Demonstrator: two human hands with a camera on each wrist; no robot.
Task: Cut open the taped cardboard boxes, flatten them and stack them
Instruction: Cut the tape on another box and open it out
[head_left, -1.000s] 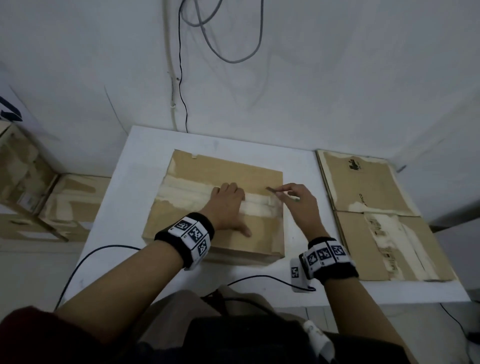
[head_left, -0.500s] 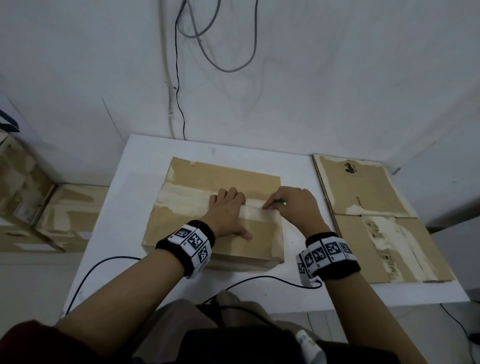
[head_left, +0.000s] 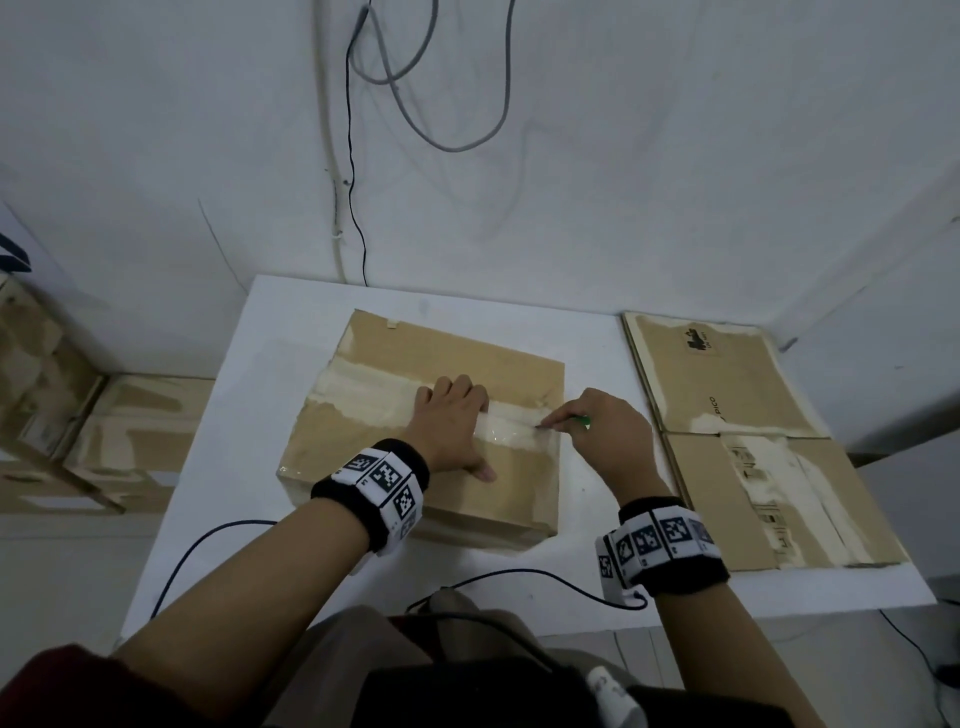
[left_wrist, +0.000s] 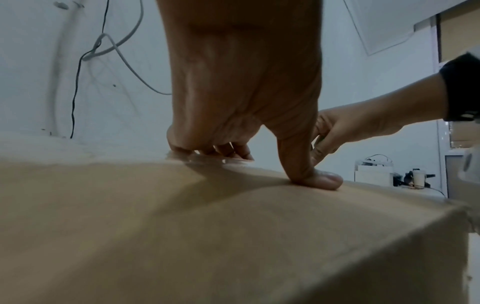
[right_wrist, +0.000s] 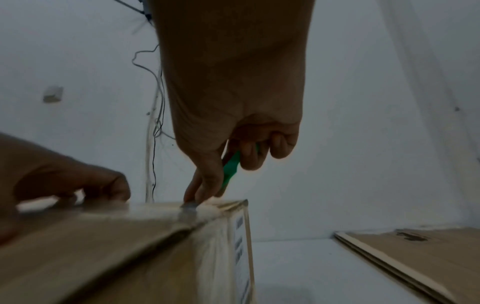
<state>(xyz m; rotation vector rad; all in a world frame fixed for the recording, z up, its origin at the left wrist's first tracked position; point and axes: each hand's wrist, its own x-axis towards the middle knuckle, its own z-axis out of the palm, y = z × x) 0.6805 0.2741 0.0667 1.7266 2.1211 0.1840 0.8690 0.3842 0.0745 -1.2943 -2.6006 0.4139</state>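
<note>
1. The closed box (head_left: 415, 441) I am working on sits in the middle of the white table (head_left: 249, 415), its long side running left to right, its near side close to the table's front edge.
2. The tape (head_left: 509, 428) runs along the middle seam of the lid, parallel to that long axis. The stretch at the right end is glossy and clear; further left it looks pale, matte and torn.
3. My right hand (head_left: 608, 436) is closed around a green-handled cutter (right_wrist: 231, 166), with the blade tip (right_wrist: 188, 206) touching the tape just inside the box's right edge. The uncut tape lies to the left of that hand, so I judge the stroke must travel leftward along the seam.
4. My left hand (head_left: 452, 431) lies flat on the lid, fingers straight and spread on the tape, thumb (left_wrist: 311, 176) pressing the bare cardboard nearer me. It sits directly in the blade's path, close to the tip; I think it must shift before the cut gets far.
5. The cardboard is plain brown, matte, scuffed and dented at the corners.
6. Flattened boxes (head_left: 727, 415) lie stacked at the table's right edge, apart from the box.
7. More boxes (head_left: 78, 426) stand off the table to the left.
</note>
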